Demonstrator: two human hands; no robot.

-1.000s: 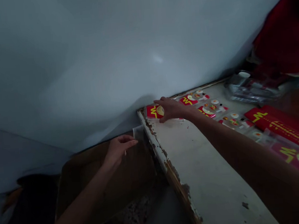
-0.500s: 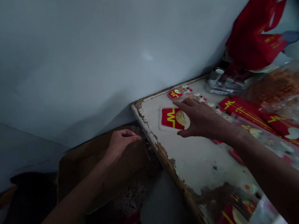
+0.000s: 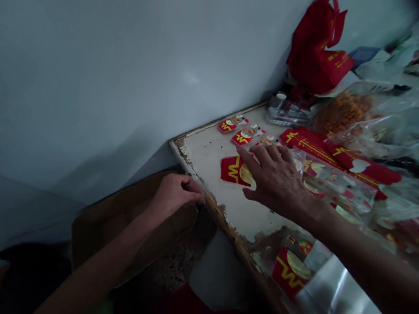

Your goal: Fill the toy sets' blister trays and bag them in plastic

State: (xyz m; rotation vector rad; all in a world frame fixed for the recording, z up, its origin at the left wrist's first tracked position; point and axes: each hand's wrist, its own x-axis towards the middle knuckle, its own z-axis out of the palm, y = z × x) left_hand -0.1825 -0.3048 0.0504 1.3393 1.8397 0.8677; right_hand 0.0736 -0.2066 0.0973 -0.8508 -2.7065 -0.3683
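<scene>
My right hand (image 3: pixel 275 178) lies flat, fingers spread, on a clear packet with a red and yellow label (image 3: pixel 234 170) on the worn white table (image 3: pixel 209 152). My left hand (image 3: pixel 174 193) is curled with its fingertips at the table's chipped left edge, just above a brown cardboard box (image 3: pixel 127 218). Whether it holds anything I cannot tell. Two similar small packets (image 3: pixel 242 129) lie farther back near the wall.
Long red packets (image 3: pixel 337 158) and clear plastic bags (image 3: pixel 382 122) crowd the table's right side. A red bag (image 3: pixel 315 50) leans on the wall at the back. Another labelled packet (image 3: pixel 291 269) lies at the near table edge. A pale wall rises behind.
My right hand has slid the red-labelled packet from the table's far corner toward me. My left hand has moved from the box to the table edge. The view has swung right.
</scene>
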